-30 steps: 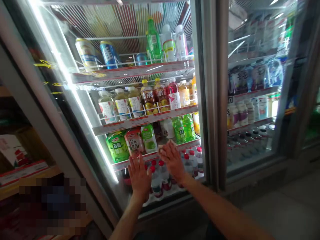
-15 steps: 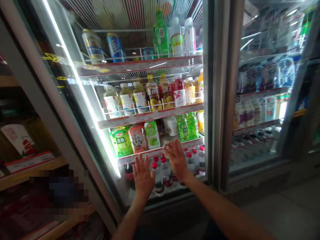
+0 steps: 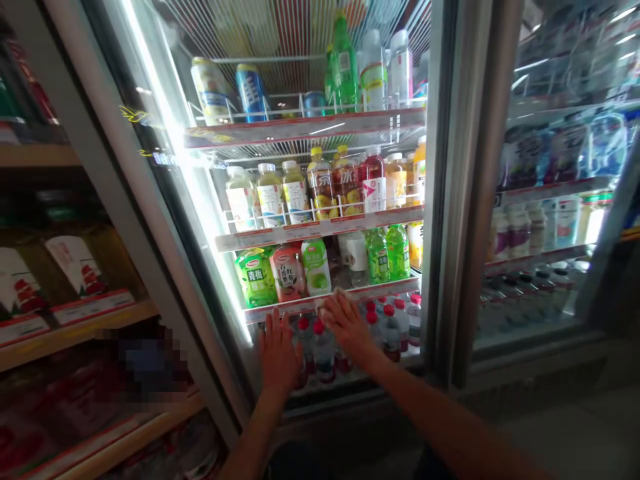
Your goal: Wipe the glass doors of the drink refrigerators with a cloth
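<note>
A lit drinks fridge stands before me, and its glass door (image 3: 295,400) lies between my hands and the shelves. My left hand (image 3: 280,357) rests against the glass with its fingers stretched out, below the green and pink drink bottles. To its right, my right hand (image 3: 353,333) presses a crumpled pale cloth (image 3: 331,299) to the glass, near the edge of the lower shelf (image 3: 380,289). Part of the cloth is hidden under the fingers. Behind the hands show red-capped bottles (image 3: 324,350) on the fridge floor.
A metal door frame (image 3: 453,200) borders the glass on the right, with a second drinks fridge (image 3: 543,260) beyond it. On the left, a grey post (image 3: 133,220) separates the fridge from wooden shelves (image 3: 135,317) of boxed goods. Grey floor (image 3: 575,420) shows at lower right.
My right hand and the cloth have moved left and a little down across the glass. The left hand has shifted slightly left and down. The whole view has swung a little to the left.
</note>
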`<state>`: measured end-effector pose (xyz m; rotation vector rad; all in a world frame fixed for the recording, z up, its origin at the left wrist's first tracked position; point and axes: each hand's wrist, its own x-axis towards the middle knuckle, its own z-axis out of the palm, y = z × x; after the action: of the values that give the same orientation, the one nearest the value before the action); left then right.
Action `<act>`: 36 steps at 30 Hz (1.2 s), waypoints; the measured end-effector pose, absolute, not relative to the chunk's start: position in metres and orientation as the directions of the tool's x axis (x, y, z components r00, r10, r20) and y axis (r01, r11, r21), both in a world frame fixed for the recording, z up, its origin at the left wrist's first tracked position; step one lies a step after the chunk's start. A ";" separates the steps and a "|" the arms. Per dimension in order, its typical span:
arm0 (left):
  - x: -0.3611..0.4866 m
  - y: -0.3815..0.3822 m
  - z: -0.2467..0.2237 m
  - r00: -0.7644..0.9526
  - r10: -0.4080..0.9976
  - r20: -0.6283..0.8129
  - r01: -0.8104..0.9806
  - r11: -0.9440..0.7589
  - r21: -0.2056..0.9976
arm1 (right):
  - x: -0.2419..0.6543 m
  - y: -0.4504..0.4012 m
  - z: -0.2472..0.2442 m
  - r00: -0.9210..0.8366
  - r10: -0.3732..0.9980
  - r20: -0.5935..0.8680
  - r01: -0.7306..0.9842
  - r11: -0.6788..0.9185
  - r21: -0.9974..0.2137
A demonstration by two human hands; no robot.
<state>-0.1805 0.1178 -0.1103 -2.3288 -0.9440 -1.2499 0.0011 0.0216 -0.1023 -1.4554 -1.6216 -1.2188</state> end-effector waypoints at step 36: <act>-0.279 0.171 -0.101 0.225 0.581 0.782 0.848 -0.512 0.136 | -0.115 0.133 -0.002 -0.465 0.467 0.752 0.885 0.211 0.416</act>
<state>-0.2788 0.1711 -0.1013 -2.1844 -1.3315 -1.1760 -0.1154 0.1332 -0.0019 -1.2491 -2.0210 -1.1781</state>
